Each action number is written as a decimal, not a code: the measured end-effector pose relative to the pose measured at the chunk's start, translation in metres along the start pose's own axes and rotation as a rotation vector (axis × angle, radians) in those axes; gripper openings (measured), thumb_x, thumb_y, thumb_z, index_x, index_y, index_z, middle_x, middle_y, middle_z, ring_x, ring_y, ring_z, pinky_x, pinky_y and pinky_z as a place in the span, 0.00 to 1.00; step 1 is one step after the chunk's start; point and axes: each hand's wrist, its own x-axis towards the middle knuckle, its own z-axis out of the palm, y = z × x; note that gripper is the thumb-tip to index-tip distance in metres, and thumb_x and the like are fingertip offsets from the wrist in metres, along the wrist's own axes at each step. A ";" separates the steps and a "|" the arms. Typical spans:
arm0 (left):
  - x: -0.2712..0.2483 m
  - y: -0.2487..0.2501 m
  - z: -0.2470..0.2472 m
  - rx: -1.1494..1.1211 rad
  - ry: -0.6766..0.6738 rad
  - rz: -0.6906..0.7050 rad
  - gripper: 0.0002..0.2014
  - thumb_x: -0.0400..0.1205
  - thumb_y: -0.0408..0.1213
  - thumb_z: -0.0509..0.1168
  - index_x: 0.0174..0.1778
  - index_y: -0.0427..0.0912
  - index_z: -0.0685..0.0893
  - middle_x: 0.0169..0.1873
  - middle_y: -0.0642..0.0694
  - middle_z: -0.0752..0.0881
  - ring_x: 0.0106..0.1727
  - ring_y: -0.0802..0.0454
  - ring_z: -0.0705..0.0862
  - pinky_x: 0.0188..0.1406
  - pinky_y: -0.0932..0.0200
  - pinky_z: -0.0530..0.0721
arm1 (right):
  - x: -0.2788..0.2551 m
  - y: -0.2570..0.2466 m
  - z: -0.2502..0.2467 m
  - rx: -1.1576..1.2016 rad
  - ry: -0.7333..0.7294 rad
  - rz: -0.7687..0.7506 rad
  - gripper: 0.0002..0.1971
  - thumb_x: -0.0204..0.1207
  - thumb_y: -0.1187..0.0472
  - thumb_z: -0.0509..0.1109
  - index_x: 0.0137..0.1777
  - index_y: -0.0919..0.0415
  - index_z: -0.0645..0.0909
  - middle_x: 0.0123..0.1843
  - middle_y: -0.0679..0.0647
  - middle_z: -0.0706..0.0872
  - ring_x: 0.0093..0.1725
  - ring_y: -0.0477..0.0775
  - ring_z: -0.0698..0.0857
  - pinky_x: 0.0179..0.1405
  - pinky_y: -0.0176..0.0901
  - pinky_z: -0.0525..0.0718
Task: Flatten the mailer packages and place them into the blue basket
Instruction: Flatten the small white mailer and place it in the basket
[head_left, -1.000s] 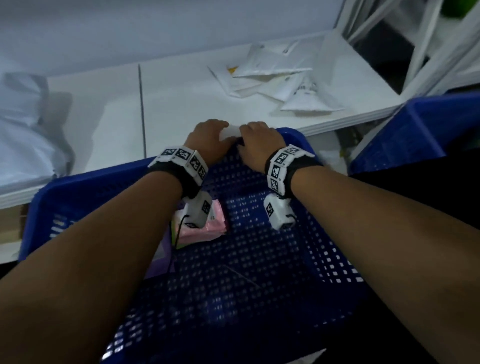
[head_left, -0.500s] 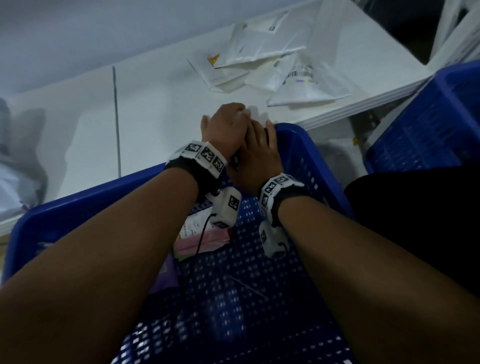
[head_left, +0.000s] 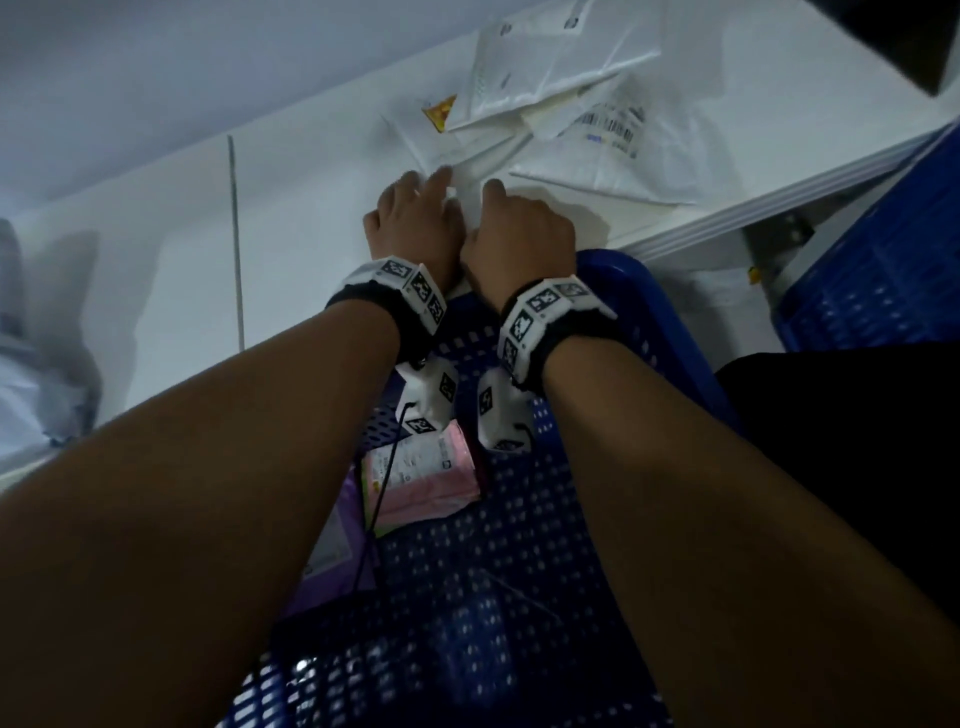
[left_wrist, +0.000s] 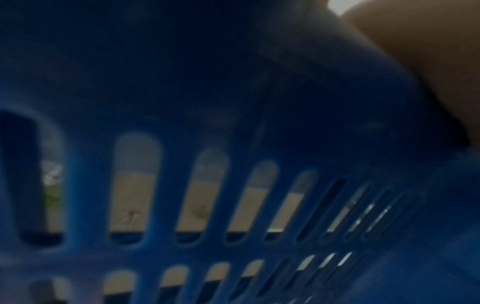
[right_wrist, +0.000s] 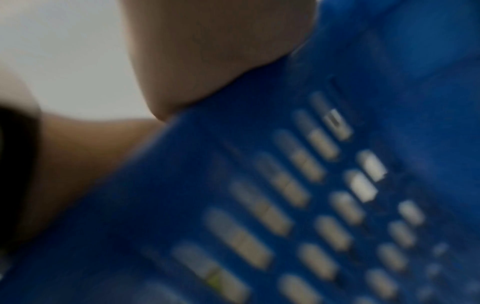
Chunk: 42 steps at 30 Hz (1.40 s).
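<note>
While left hand (head_left: 415, 218) and right hand (head_left: 519, 228) press white mailer (head_left: 467, 208) on table (head_left: 311, 208), fingers mostly hidden, grip unclear; mailer pile (head_left: 571, 93) beyond, pink packet (head_left: 421, 483) inside blue basket (head_left: 649, 322).

both hands (head_left: 415, 218) (head_left: 519, 228) side by side

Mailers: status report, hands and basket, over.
Both hands, left and right, on table at edge of mailers; grip unclear. Pink packet in basket. Nothing in the way.
</note>
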 end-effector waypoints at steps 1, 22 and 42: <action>0.002 -0.001 0.002 0.004 0.018 0.019 0.23 0.88 0.49 0.53 0.81 0.55 0.70 0.82 0.44 0.68 0.81 0.42 0.65 0.77 0.42 0.62 | 0.006 -0.002 0.002 -0.012 -0.008 0.013 0.18 0.84 0.52 0.59 0.68 0.60 0.75 0.53 0.57 0.89 0.50 0.60 0.87 0.37 0.47 0.69; -0.024 -0.078 -0.024 -0.259 -0.011 0.184 0.06 0.84 0.32 0.59 0.46 0.33 0.79 0.56 0.31 0.79 0.54 0.35 0.80 0.54 0.48 0.77 | 0.008 -0.028 -0.001 -0.147 -0.048 -0.200 0.18 0.74 0.54 0.62 0.60 0.55 0.85 0.64 0.58 0.81 0.66 0.63 0.75 0.61 0.57 0.71; -0.109 -0.208 -0.081 -0.151 -0.003 0.242 0.19 0.74 0.49 0.58 0.52 0.38 0.76 0.67 0.39 0.76 0.60 0.39 0.77 0.56 0.48 0.73 | -0.021 -0.093 0.032 0.071 -0.119 -0.530 0.08 0.84 0.54 0.62 0.55 0.49 0.82 0.55 0.44 0.87 0.57 0.54 0.83 0.55 0.51 0.70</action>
